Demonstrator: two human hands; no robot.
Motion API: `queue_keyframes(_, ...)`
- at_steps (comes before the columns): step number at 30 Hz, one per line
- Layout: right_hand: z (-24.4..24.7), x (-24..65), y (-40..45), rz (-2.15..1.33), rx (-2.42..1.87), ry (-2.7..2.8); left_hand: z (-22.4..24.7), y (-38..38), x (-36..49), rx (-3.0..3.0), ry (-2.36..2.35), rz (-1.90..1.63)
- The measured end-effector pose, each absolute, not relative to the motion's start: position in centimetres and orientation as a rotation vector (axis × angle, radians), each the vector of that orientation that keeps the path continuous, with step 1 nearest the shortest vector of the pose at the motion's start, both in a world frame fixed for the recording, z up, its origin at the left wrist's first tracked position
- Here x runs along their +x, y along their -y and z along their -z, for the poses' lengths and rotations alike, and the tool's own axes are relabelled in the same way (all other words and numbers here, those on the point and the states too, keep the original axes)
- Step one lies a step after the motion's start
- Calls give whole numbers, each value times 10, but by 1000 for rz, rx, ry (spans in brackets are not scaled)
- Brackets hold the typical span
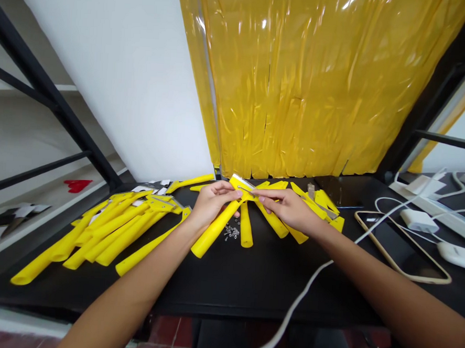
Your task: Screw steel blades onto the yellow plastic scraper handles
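Note:
My left hand (217,203) is closed on a yellow plastic scraper (217,230) with a hollow tubular handle and a flat head with a metal edge. The handle slants down toward me. My right hand (288,204) pinches a thin metal rod (246,189), perhaps a hex key, against the scraper's head; its tip is too small to make out. Beneath the hands lies a loose cluster of small nuts and screws (232,233). More yellow scrapers (246,230) lie just behind and to the right of them.
A heap of yellow scrapers (111,229) covers the left of the black table (273,287). At right lie a phone (403,247), a white charger (419,221) and a power strip (446,213). A white cable (301,299) crosses the front edge. Yellow plastic curtain (301,83) hangs behind.

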State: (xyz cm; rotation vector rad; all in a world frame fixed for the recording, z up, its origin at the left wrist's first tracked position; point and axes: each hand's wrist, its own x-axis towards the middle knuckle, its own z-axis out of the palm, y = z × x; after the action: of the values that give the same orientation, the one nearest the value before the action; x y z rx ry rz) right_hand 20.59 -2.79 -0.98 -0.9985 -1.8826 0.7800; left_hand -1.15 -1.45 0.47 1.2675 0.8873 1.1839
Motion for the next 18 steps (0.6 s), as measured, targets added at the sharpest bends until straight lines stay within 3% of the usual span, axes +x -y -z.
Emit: queue_keyframes(18,5,211,28,-858,-957,1976,-6,18,-10,1312,-927,-1181)
